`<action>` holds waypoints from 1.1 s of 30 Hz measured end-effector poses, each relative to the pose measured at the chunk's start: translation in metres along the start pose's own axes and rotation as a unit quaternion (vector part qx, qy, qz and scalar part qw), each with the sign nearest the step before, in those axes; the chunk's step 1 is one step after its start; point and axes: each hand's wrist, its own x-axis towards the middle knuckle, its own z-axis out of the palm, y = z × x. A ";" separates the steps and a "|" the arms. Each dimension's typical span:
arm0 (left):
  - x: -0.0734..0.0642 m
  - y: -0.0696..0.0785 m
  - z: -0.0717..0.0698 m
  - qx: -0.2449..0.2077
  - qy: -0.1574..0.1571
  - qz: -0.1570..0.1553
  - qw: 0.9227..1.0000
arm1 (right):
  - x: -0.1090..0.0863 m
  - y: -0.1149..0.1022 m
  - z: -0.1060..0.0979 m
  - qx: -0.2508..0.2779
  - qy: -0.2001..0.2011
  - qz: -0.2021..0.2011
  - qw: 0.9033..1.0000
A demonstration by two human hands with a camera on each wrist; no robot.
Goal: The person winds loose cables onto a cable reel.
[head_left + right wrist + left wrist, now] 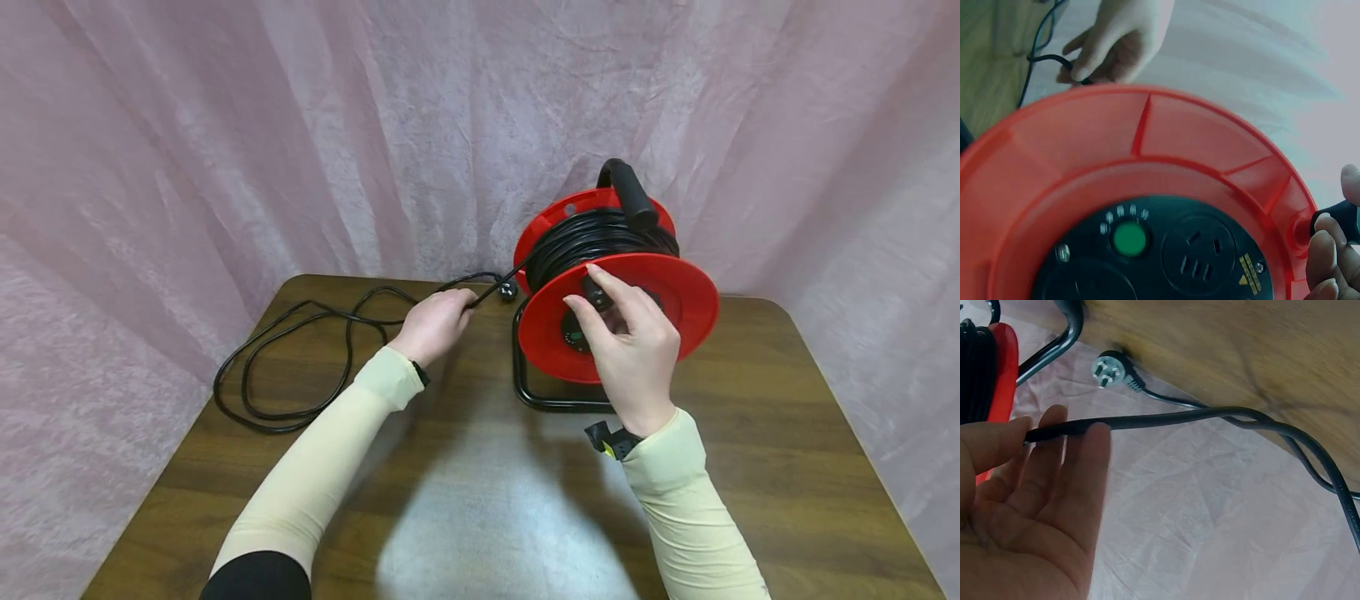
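A red cable reel (pixel 551 321) stands at the back right of the table, wound with black cable (pixel 592 237). My left hand (pixel 435 323) pinches the loose run of cable (pixel 1154 420) between thumb and fingers, left of the reel. From there the cable rises taut to the drum. My right hand (pixel 637 350) is at the reel's front face, thumb and fingers around the black crank knob (pixel 1338 222) near the rim. The reel's black socket panel (pixel 1166 250) has a green button (pixel 1130 239); in the head view the hand partly hides it.
Loose cable loops (pixel 288 415) lie on the left of the wooden table (pixel 480 533). The plug (pixel 507 290) lies by the back edge, left of the reel. A black tube stand (pixel 558 406) bears the reel, with a carry handle (pixel 630 193) on top. Pink curtain (pixel 420 125) hangs behind.
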 end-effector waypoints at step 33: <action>0.003 -0.022 0.003 -0.014 -0.006 -0.006 1.000 | 0.000 0.010 -0.017 0.033 0.019 0.031 0.999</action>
